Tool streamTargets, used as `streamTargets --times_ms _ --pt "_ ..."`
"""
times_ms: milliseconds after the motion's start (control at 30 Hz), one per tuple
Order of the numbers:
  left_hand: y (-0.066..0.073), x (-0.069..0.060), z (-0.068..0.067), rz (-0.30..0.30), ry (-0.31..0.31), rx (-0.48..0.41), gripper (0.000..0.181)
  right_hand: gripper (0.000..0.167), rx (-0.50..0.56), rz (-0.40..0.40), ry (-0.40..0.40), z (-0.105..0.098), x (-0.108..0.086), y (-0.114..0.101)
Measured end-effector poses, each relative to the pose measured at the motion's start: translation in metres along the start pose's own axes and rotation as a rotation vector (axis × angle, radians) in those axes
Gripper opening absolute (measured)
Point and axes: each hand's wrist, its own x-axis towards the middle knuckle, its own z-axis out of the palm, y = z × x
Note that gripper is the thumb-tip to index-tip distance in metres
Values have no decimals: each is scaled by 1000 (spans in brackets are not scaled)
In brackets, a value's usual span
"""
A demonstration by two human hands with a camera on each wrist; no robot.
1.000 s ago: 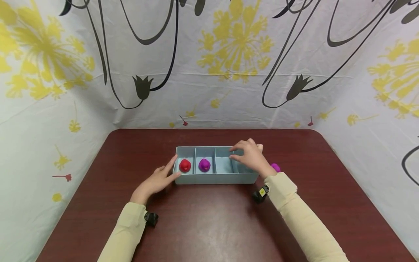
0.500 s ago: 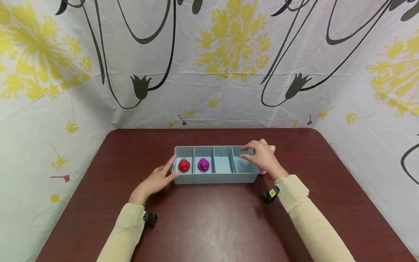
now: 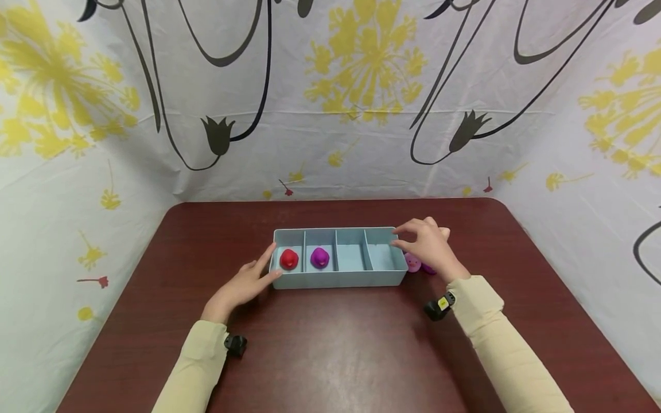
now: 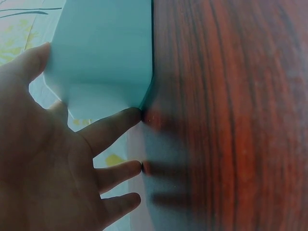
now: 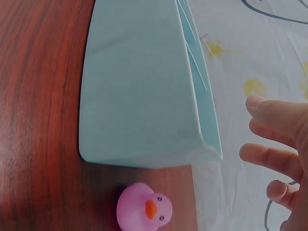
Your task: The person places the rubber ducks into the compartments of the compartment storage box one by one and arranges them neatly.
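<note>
The right hand's (image 3: pixel 428 244) fingers are released, thumb and forefinger parted at the upper right corner of the storage tray (image 3: pixel 338 279) in the head view; the right wrist view shows the visible fingertips apart from the tray. The left hand's (image 3: pixel 245 285) fingers are extended and spread, thumb and fingertips touching the tray's left end without clenching. The left wrist view, not the head view, shows how the lower two fingers stand clear below the tray's end. The tray, pale blue with four compartments, lies at the centre of the head frame. Its leftmost compartment holds a red toy duck (image 3: pixel 289 259); the next holds a purple toy duck (image 3: pixel 320 258). Just beside the tray's right end sits a pink toy duck (image 3: pixel 412 262), whose orange beak and eyes show plainly only at the bottom of the right wrist frame. A purple object (image 3: pixel 428 269) beside it is partly hidden by the right hand in the head view. All rest on a reddish-brown table (image 3: pixel 330 355); flower-printed fabric (image 3: pixel 372 155) fills the upper frame.
</note>
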Motion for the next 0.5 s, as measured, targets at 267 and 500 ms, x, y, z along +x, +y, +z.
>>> streamTargets --times_ms 267,500 --pt "-2 0 0 2 4 16 79 23 -26 30 8 -4 -8 13" --pt "-2 2 1 -1 7 27 76 26 -29 46 23 -11 -16 27"
